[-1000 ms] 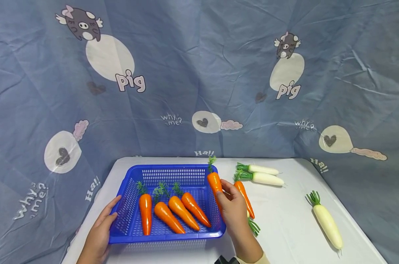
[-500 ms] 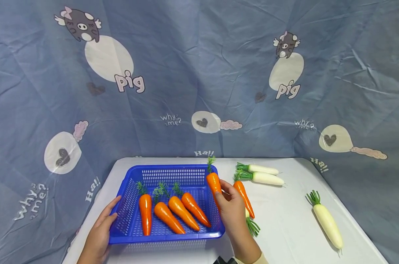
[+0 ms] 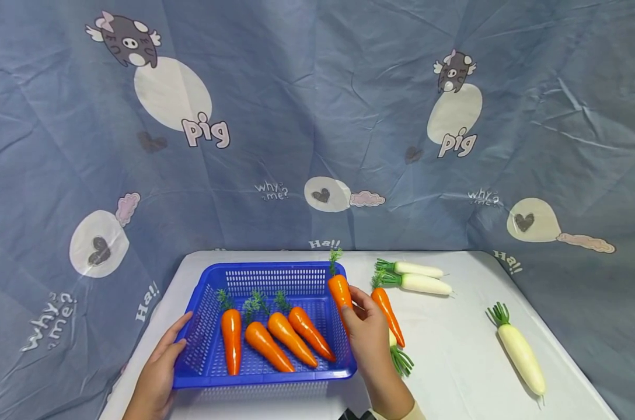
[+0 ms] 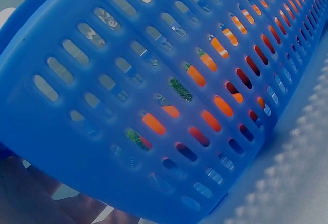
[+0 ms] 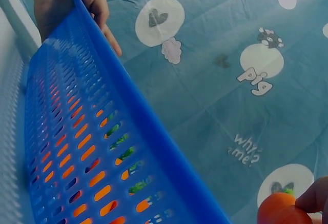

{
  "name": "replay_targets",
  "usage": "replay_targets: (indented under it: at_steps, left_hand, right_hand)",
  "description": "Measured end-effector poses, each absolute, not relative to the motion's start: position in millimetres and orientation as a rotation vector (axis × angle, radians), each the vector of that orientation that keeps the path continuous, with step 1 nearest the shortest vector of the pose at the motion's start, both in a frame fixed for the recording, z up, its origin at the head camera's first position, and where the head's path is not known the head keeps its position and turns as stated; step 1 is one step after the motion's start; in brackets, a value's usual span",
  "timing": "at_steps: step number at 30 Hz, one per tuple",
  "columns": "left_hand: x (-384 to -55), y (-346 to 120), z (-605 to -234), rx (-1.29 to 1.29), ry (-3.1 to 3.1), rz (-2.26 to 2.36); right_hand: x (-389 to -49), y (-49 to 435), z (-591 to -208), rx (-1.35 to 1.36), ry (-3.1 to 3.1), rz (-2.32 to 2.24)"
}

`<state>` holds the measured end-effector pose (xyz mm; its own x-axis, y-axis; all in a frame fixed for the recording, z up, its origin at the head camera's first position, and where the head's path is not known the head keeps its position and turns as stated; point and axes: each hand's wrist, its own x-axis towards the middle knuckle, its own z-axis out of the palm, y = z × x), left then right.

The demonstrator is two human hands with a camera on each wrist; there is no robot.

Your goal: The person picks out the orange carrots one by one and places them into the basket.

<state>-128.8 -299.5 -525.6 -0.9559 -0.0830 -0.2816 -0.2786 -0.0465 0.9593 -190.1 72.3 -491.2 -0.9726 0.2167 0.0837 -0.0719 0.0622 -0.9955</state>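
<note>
A blue plastic basket (image 3: 265, 382) with slotted walls stands on the white table, several orange carrots (image 3: 232, 338) lying inside. At its left side my left hand (image 3: 157, 370) grips the rim; in the left wrist view those fingers (image 4: 77, 206) show partly below the basket wall (image 4: 46, 126). My right hand (image 3: 372, 332) pinches another carrot (image 3: 341, 290) by the basket's right rim, green top pointing away from me. The hand hides that carrot's lower end. In the right wrist view, the held carrot (image 5: 282, 211) appears at the bottom right corner, under the thumb.
Right of my right hand, one carrot (image 3: 388, 315) lies on the table, and a partly covered white radish with green leaves (image 3: 401, 360) is beside it. Two white radishes (image 3: 426, 284) lie farther back. Another radish (image 3: 522, 359) is at the far right. A blue printed cloth (image 3: 317, 146) hangs behind.
My right hand and the carrot in it have shifted very slightly left. My left hand keeps its place, and the loose carrots and radishes lie as before.
</note>
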Motion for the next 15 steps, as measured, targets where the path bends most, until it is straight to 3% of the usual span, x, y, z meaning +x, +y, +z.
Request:
replay_targets:
  at_steps: [15]
  left_hand:
    - [-126.4,-300.3,-526.9,-0.342,2.066,2.201]
  right_hand:
    - [-188.3,71.7,-492.2,-0.150,-2.137,1.961]
